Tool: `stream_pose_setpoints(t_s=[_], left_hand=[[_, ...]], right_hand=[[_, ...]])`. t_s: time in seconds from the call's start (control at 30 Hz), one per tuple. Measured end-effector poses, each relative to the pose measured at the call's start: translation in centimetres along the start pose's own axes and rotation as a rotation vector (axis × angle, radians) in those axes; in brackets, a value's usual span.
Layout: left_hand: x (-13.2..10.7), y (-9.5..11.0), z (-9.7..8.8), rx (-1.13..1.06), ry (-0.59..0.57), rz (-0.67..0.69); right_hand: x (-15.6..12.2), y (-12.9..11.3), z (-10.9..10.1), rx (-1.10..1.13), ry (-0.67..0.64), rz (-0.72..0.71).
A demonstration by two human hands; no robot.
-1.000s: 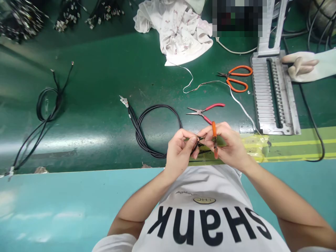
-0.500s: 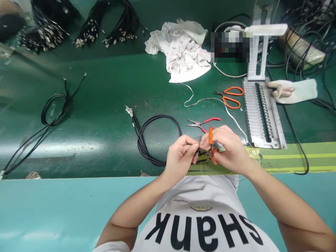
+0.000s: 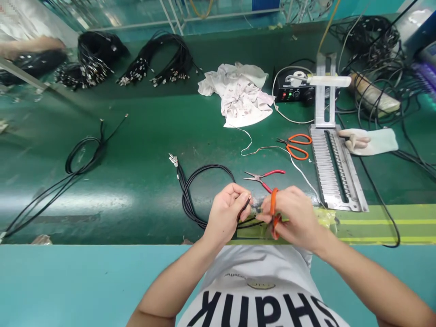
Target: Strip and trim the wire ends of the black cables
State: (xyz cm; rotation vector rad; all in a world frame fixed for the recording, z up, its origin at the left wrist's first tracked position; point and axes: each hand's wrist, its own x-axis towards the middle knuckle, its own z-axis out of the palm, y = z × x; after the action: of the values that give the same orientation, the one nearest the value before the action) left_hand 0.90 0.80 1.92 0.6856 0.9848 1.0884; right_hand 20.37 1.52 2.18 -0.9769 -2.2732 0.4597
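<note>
My left hand (image 3: 226,211) pinches a thin black cable (image 3: 245,205) close to its bare end, between thumb and fingers. Just to the right, my right hand (image 3: 293,215) is closed around orange-handled scissors (image 3: 273,204), fingers through the loops; the blades are mostly hidden and blurred. A gap now separates the two hands. Left of them lies a coiled bundle of black cables (image 3: 185,195) with metal connectors (image 3: 173,160) at its far end. Beyond my hands rest red-handled needle-nose pliers (image 3: 262,177) and a second pair of orange-handled scissors (image 3: 295,146).
A slotted metal fixture (image 3: 335,168) stands at right, with a white glove (image 3: 369,140) beside it. Behind are a crumpled white cloth (image 3: 243,95) and a black control box (image 3: 294,93). More cables (image 3: 81,168) lie left; a person's arm (image 3: 32,45) shows far left.
My hands have moved apart, and the cable end now shows above my left fingers. The head view has tilted up, bringing more of the bench's far side into sight.
</note>
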Motion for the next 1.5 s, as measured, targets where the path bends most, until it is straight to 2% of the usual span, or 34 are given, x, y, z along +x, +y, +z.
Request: stream_pose_setpoints(t_s=[0.1, 0.2, 0.47, 0.97, 1.17, 1.5], left_hand=[[-0.3, 0.5, -0.1, -0.021, 0.0, -0.007], [-0.4, 0.4, -0.1, -0.027, 0.028, -0.003], [-0.4, -0.1, -0.3, -0.041, 0.012, -0.024], [-0.4, -0.2, -0.5, -0.037, 0.002, -0.047], [-0.4, -0.4, -0.6, -0.037, -0.003, -0.049], [-0.4, -0.9, -0.7, -0.037, -0.017, -0.058]], right_hand=[[0.6, 0.7, -1.2, -0.264, -0.065, 0.091], [0.8, 1.4, -1.7, -0.455, -0.123, 0.041], [0.9, 1.3, -1.4, -0.589, -0.149, -0.043], [1.1, 1.4, -1.3, -0.532, -0.181, -0.05], [1.0, 1.6, -1.4, -0.476, -0.244, -0.006], [0.9, 1.6, -1.4, -0.527, -0.254, -0.023]])
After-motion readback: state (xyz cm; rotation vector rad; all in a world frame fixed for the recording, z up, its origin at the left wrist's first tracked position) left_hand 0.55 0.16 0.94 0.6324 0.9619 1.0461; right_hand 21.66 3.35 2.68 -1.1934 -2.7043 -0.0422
